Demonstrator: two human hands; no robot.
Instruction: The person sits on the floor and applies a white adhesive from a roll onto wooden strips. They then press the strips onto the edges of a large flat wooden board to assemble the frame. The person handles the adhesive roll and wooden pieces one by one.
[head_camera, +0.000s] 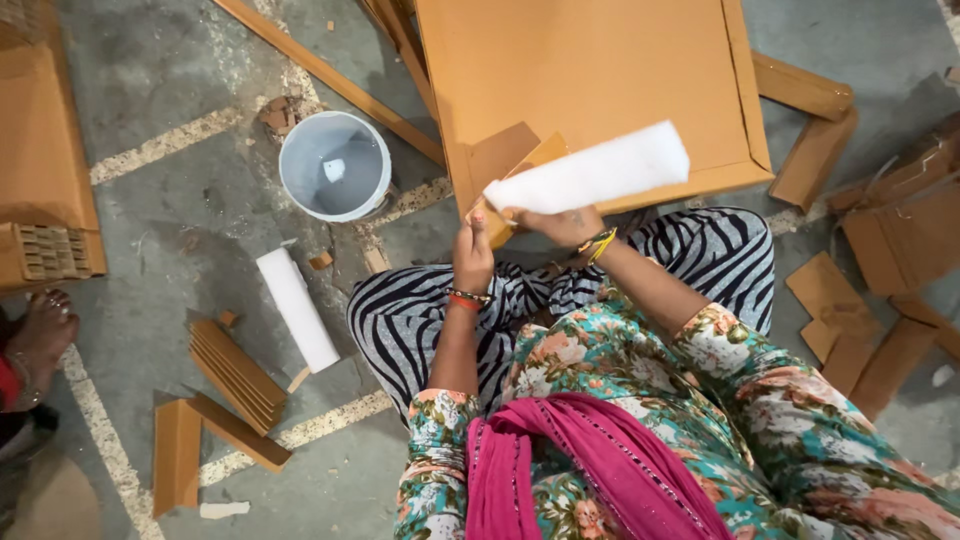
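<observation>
Concrete floor (190, 190), grey, dusty, with faded painted lines and cardboard offcuts all over. Person sits on it, knees up, striped trousers.

Left hand (473, 255) is closed round a small brown cardboard piece (510, 160), held upright in front of the knees. Right hand (560, 222) grips the near end of a white foam strip (590, 172), which runs up and to the right over the near edge of the large flat cardboard sheet (590, 70). Foam and cardboard piece touch at the hands; can't tell if the foam is already wrapped round it or only laid against it.

Step, as I read it: mating foam to the cardboard piece. Next move would call for lining up the foam end with the piece's edge and keeping both pinned while it folds.

Around: white bucket (335, 165) far left of the hands, second foam strip (298, 310) on the floor left of the knee, stack of folded cardboard strips (235, 375) near left, more brown scraps right. Another person's hand (40, 335) at the left edge.
</observation>
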